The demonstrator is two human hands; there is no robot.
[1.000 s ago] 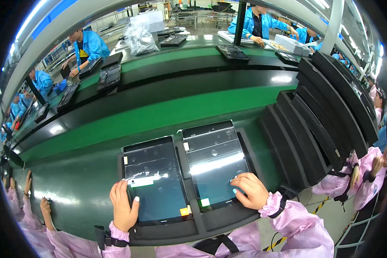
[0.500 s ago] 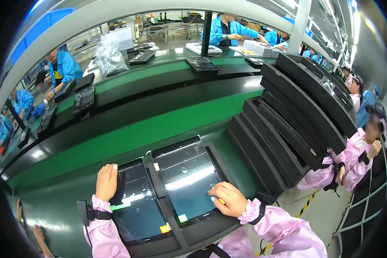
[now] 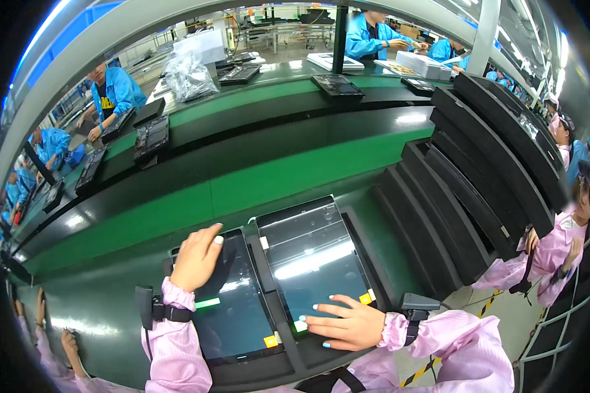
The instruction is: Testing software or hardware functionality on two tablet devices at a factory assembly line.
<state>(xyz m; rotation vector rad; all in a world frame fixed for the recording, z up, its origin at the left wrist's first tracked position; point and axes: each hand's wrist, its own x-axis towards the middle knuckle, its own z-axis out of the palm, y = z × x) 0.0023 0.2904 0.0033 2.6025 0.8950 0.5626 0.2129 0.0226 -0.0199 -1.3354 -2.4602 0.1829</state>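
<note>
Two dark glass screen panels lie side by side in a black foam tray [image 3: 294,350] in front of me. My left hand [image 3: 196,261] rests with fingers stretched out over the upper left part of the left panel [image 3: 233,327]. Over the lower end of the right panel [image 3: 314,262], my right hand [image 3: 349,325] is spread open, its fingertips near a small light-green tab [image 3: 300,325]. Whether those fingertips press on the glass I cannot tell. A bright green strip [image 3: 208,303] and yellow tabs [image 3: 271,341] sit on the panels.
Black foam trays [image 3: 465,190] are stacked high at my right. Beyond the green bench runs a conveyor line [image 3: 242,141] carrying black device housings [image 3: 152,137]. Workers in blue [image 3: 118,95] stand across it; a person in pink [image 3: 544,259] is at the right. Other hands [image 3: 69,344] show at the lower left.
My right hand has shifted from the right panel's right edge to its lower end, fingers spreading. My left hand has moved further over the left panel's upper part. The whole view has shifted slightly.
</note>
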